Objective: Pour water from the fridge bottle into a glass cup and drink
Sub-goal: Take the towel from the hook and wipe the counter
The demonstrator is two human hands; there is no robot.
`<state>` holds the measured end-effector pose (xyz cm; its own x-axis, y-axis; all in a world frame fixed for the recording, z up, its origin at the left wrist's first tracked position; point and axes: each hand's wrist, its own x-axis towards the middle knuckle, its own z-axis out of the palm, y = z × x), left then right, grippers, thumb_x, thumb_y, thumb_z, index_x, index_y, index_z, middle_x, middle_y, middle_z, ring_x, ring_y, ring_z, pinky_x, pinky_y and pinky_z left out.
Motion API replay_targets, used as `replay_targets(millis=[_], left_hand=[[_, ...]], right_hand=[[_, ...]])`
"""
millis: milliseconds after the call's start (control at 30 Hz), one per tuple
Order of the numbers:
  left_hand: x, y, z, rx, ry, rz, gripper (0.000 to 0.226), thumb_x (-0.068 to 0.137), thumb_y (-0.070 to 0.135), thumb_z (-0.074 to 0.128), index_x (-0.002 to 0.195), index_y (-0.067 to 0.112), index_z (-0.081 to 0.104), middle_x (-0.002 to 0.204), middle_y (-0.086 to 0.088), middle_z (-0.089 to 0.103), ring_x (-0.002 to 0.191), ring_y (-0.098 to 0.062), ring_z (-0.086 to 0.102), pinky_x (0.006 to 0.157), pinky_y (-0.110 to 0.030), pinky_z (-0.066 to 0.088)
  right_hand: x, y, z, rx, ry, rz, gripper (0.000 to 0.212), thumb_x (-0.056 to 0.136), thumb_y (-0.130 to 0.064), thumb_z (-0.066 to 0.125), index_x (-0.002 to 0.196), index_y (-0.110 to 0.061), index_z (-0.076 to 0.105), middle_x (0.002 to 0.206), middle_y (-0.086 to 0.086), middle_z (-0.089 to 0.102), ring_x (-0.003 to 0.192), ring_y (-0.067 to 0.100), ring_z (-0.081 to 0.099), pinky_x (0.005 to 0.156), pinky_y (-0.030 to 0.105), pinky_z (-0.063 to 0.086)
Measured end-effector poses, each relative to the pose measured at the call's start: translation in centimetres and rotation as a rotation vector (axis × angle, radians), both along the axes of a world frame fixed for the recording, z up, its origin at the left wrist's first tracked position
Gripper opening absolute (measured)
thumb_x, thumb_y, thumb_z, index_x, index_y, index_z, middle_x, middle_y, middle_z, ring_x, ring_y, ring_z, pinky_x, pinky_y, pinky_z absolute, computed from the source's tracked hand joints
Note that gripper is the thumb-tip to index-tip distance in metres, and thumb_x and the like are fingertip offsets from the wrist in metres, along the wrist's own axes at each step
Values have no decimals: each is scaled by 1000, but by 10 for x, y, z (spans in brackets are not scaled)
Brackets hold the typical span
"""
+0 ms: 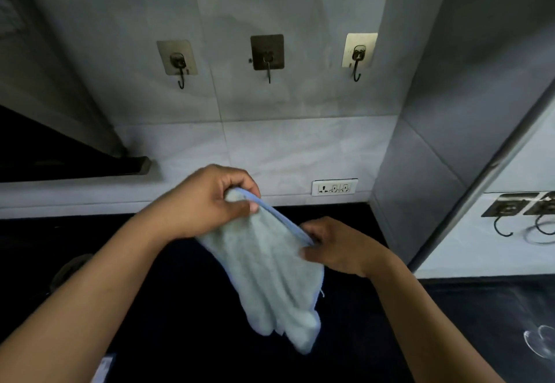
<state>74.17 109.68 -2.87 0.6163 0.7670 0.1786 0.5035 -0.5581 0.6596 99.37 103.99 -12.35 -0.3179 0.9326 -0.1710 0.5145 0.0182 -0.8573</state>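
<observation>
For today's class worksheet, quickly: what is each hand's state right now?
Left hand: closed, fingers gripping the upper end of the pale blue cloth.
Right hand: closed, fingers pinching the cloth's blue edge.

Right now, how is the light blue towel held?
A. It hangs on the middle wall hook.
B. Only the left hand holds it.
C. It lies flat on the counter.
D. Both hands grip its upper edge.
D: the left hand and the right hand each grip the trimmed top edge of the towel, which hangs free below them; the middle hook is bare.
</observation>
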Motion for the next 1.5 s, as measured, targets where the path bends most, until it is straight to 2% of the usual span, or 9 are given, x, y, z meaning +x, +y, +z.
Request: replay_targets(millis=[133,267,467,567,767,900,1133,1300,1500], left_hand=[[-5,-2,21,-27,-267,15,7,81,29,71,80,22,70,75,10,68,68,0,57,65,-15,45],[-10,0,23,71,-402,57,9,87,23,64,80,29,64,75,15,63,68,2,53,64,-13,42],[-24,5,29,7,-643,176,10,88,22,61,79,27,61,71,15,58,64,-2,48,60,-17,40],[-49,11,28,108,-578,280,12,89,20,61,78,26,62,71,15,60,65,2,50,60,-14,41],[-115,11,-2,188,62,385,27,67,54,65,85,34,66,89,13,64,87,1,60,78,-17,45],[-55,-22,-32,-19,104,72,65,62,53,81,121,39,57,124,24,60,119,7,55,98,-6,38],[-20,-11,-48,-283,-70,-37,22,79,17,83,92,27,68,71,7,59,65,-7,50,63,-30,42],[-3,1,-32,-206,-101,-92,20,76,18,85,74,24,66,66,9,59,62,-2,49,58,-23,40],[15,21,-18,-207,-191,-120,17,88,33,70,74,29,61,68,13,52,66,-4,44,60,-23,35]], right_hand=[[-11,-9,-34,-109,503,-141,30,83,2,65,112,4,63,103,15,69,97,24,63,89,48,50],[-49,-18,-61,-270,773,-214,74,68,-36,84,120,9,56,108,17,61,102,30,53,88,45,40],[-105,-28,-73,-84,472,-87,6,80,-32,73,76,-29,70,79,-7,56,74,6,51,70,23,40],[-114,-23,-78,-92,495,-213,26,91,-18,59,66,-20,50,67,-4,46,66,7,43,64,25,37],[-99,4,-33,32,637,-443,22,88,-17,55,67,-22,52,66,-2,46,67,8,43,64,28,36],[-108,12,7,54,480,-93,19,74,-31,68,81,-15,62,73,-3,56,71,7,50,67,24,40],[-61,1,39,10,292,114,24,83,-14,71,107,-17,69,106,6,71,98,17,67,91,35,51],[-38,-13,36,299,69,-72,16,90,-15,60,99,-28,55,89,3,64,71,8,56,68,30,47],[-17,0,40,416,234,-339,15,93,-16,66,79,-19,64,70,2,64,64,7,52,60,29,41]])
